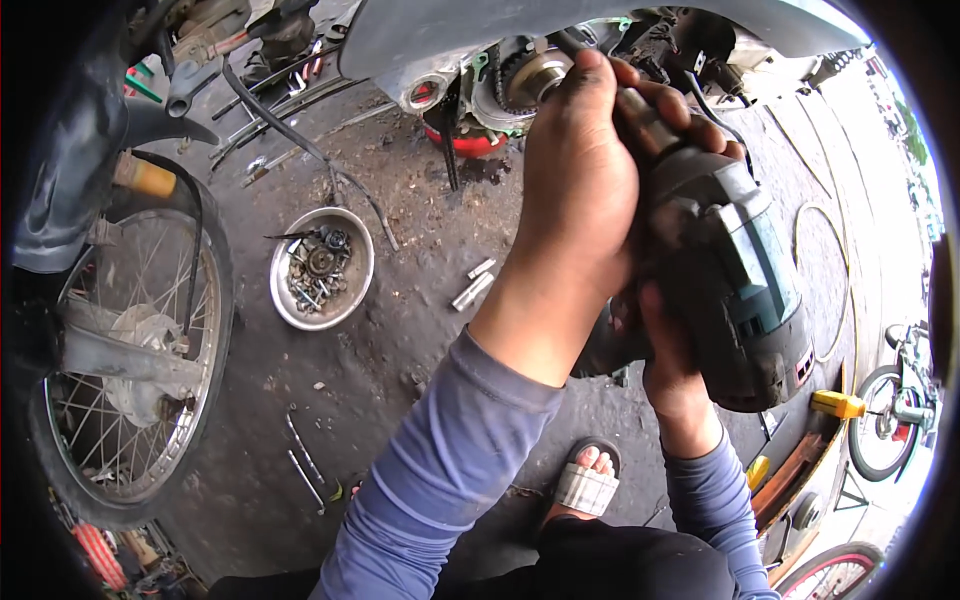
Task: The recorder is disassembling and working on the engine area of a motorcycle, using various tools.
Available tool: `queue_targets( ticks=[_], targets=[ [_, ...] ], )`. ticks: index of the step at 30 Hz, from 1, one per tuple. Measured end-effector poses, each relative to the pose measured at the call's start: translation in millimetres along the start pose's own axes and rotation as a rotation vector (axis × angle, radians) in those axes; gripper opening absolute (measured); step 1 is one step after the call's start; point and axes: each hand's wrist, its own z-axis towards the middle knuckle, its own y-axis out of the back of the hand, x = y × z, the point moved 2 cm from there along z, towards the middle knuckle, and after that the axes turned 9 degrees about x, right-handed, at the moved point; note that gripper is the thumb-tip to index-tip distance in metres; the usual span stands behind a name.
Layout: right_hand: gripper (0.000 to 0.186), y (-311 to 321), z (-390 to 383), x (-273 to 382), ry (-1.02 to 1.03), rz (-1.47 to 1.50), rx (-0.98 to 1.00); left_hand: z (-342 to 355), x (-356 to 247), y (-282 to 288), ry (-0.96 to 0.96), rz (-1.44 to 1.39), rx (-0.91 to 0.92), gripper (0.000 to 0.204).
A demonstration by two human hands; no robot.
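A cordless impact wrench (745,280), dark with a teal side, hangs in front of me and points toward the opened motorcycle engine (490,95). My left hand (585,150) is wrapped around its nose and the metal socket (648,122) there. Below the tool's body, my right hand (665,345) grips the handle, which my left wrist and the body partly cover. Just left of my left fingers sits a round metal engine part (537,78) with a toothed rim. Whether the socket touches it is hidden by my hand.
A metal bowl (282,300) of bolts and small parts stands on the dirty floor. Two sockets (473,288) and thin metal rods (305,465) lie nearby. A spoked wheel (130,350) takes up the left side. A red container (465,143) is under the engine; a hose (845,290) curves at right.
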Motion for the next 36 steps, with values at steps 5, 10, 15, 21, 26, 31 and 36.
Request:
queue_targets(
  ticks=[5,10,15,21,26,31,36],
  targets=[
    [0.019,0.9,12.9,14.3,-0.095,0.376,-0.008,1.0,-0.6,1.4,-0.037,0.176,-0.039,0.029],
    [0.026,9.9,0.8,6.4,-0.233,0.241,-0.002,2.8,2.6,3.0,-0.005,-0.012,-0.090,0.030],
    [0.029,21.2,2.1,-0.6,0.005,-0.789,0.099,1.7,-13.9,22.3,-0.401,0.679,-0.143,0.026],
    [0.037,13.3,-0.1,-21.2,0.152,-0.540,-0.016,15.7,-16.2,41.2,-0.658,1.183,-0.169,0.033],
    [0.029,9.4,1.7,-13.9,0.277,-0.759,-0.034,22.8,-16.7,38.2,-0.752,1.118,-0.188,0.023],
    [0.025,13.0,3.3,-15.0,0.085,-0.286,0.023,30.4,-21.6,36.4,-0.760,1.174,-0.238,0.016],
    [0.030,19.7,-3.2,-17.7,-0.161,-0.199,0.139,24.4,-22.5,41.2,-0.702,1.075,-0.263,0.010]
  ],
)
